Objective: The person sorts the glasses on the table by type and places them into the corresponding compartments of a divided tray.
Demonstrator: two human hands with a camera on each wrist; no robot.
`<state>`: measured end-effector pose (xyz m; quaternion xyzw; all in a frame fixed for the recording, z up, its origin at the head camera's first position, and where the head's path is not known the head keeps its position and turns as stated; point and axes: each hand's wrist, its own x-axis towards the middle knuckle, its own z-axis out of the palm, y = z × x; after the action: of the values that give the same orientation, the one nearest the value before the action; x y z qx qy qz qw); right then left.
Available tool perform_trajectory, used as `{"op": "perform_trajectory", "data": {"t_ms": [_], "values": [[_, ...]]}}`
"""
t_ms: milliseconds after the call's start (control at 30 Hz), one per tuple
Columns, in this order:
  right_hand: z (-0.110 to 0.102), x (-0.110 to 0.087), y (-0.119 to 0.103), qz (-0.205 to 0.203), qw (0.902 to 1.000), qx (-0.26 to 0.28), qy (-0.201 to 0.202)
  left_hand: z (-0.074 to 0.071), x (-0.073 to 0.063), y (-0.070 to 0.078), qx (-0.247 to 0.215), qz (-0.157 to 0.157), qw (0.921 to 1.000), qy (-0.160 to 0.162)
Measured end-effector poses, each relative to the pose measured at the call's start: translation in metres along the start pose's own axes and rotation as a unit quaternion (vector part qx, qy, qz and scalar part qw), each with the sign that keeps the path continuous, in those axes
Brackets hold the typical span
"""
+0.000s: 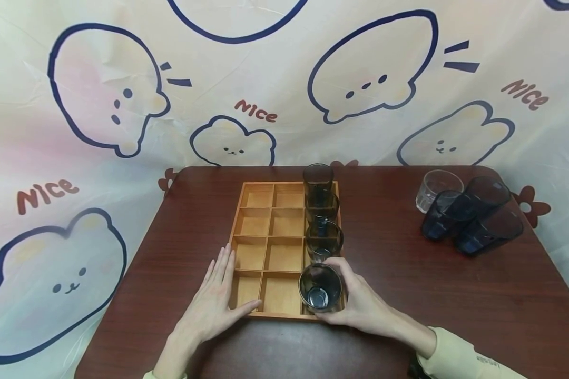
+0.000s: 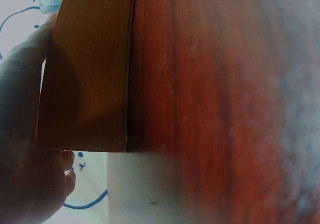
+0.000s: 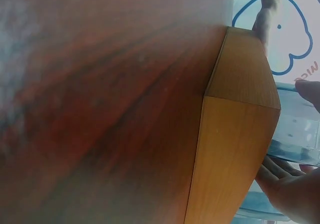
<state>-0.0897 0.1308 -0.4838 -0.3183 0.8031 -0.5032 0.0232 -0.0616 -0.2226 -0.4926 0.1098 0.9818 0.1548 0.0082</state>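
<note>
A wooden compartment box (image 1: 283, 274) lies on the table, divided into three columns of square cells. Dark tinted glasses fill its right column: one at the back (image 1: 318, 176), two in the middle, and the nearest glass (image 1: 320, 287) at the front right cell. Around that nearest glass curl the thumb and fingers of my right hand (image 1: 360, 305). My left hand (image 1: 213, 305) rests with straight fingers along the box's left edge, its thumb over the front left corner. The right wrist view shows the box's corner (image 3: 240, 129) and the held glass (image 3: 297, 126) above its rim.
At the back right of the brown table (image 1: 393, 226) several more glasses are grouped: a clear one (image 1: 428, 196) and dark tinted ones (image 1: 488, 230), some leaning or lying. A printed curtain (image 1: 284, 79) hangs behind and beside the table.
</note>
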Motion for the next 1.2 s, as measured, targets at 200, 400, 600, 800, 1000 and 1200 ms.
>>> {"op": "perform_trajectory", "data": {"t_ms": [200, 400, 600, 800, 1000, 1200], "values": [[-0.001, -0.001, -0.001, 0.013, 0.9999, -0.004, 0.001, 0.000, 0.000, 0.000, 0.001, 0.000, 1.0000, 0.001], [-0.001, -0.002, 0.000, 0.028, 0.9996, -0.005, -0.005, 0.001, 0.000, -0.001, 0.001, 0.000, 1.0000, 0.000], [0.000, -0.003, -0.002, 0.040, 0.9980, -0.048, -0.006, 0.001, 0.000, -0.001, -0.001, -0.001, 1.0000, 0.001], [-0.003, -0.004, -0.005, 0.025, 0.9952, -0.095, 0.003, 0.001, -0.001, -0.001, -0.004, 0.000, 1.0000, 0.001], [-0.029, -0.009, -0.009, -0.040, 0.9889, -0.138, 0.036, 0.000, 0.000, 0.000, -0.004, 0.001, 1.0000, 0.004], [-0.073, -0.023, -0.021, -0.073, 0.9836, -0.146, 0.078, 0.001, -0.001, 0.000, -0.007, 0.002, 1.0000, 0.006]]}}
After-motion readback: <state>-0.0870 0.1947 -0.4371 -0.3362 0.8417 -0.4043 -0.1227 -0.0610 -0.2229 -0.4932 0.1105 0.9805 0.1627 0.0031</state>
